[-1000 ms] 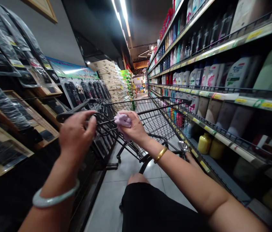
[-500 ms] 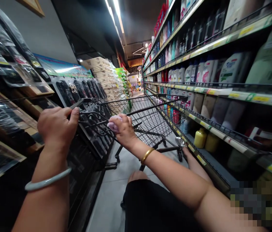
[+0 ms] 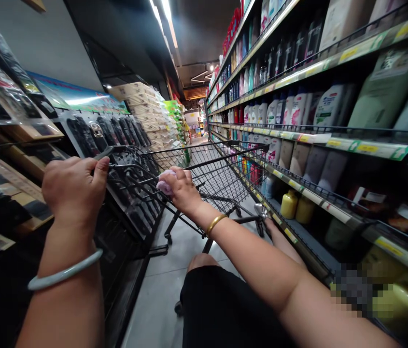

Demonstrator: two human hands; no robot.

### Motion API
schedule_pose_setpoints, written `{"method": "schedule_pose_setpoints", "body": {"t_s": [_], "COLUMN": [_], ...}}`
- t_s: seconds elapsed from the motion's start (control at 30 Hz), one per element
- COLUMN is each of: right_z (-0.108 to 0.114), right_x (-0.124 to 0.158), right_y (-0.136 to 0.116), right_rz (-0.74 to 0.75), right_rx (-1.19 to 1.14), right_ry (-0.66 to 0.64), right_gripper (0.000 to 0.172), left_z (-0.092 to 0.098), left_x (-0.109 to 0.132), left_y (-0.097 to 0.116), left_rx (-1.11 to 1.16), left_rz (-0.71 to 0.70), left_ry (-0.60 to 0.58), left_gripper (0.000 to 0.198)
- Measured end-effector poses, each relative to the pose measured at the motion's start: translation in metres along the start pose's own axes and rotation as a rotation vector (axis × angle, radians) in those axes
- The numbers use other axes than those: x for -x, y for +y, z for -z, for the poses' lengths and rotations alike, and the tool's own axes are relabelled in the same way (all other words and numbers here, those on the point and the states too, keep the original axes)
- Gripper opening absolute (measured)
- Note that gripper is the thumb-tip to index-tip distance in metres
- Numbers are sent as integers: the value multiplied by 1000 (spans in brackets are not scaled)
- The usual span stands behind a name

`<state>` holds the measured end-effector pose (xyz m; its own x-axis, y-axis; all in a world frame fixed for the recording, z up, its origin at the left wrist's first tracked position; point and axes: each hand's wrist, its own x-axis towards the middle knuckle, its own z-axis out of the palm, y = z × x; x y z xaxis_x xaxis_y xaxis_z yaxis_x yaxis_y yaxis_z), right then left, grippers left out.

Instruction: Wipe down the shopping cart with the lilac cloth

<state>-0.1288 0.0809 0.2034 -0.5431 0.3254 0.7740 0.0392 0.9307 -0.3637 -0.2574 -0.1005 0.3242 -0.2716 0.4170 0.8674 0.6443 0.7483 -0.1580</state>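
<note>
A black wire shopping cart point(image 3: 225, 176) stands on the floor before me, turned across the aisle. My left hand point(image 3: 75, 188) is closed round the grey end of its handle bar, the thumb lying along the top. In my right hand point(image 3: 185, 191) is a crumpled pale purple cloth point(image 3: 166, 182), resting against a black bar of the cart near the handle. The fingers curl over the cloth, and part of it is hidden under them. Through the mesh, the basket shows only the floor and shelf behind it.
Shelves of shampoo bottles point(image 3: 329, 106) run along the right side, with yellow bottles point(image 3: 289, 204) on the bottom shelf. At the left hang packaged goods point(image 3: 107, 128) beside a tall stack of cartons point(image 3: 140, 108). A tiled floor point(image 3: 153, 290) lies between.
The view has turned slightly to the right, so shelves and cart sit further left. Both hands keep their hold; the right hand and cloth have shifted slightly along the cart bar.
</note>
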Motion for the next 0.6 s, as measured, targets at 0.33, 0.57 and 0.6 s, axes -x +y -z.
{"method": "schedule_pose_setpoints", "body": {"t_s": [0.33,0.57,0.6], "right_z": [-2,-15,-19], "right_x": [-29,-14,-7], "right_y": [16,36,40], "right_rz": [-100,-183,-211], "right_rx": [-5,5,8], "right_ry": [-87,37,84], "right_gripper": [47,52,54], "left_z": [-18,-20,-19], "left_x": [-17,-20,-20], "left_y": [9,30,33], "left_rx": [-71,-64,-63], "left_rz": [-40,-68,-69], "left_ry": [-93,-84,-78], "left_gripper": [68,64,64]}}
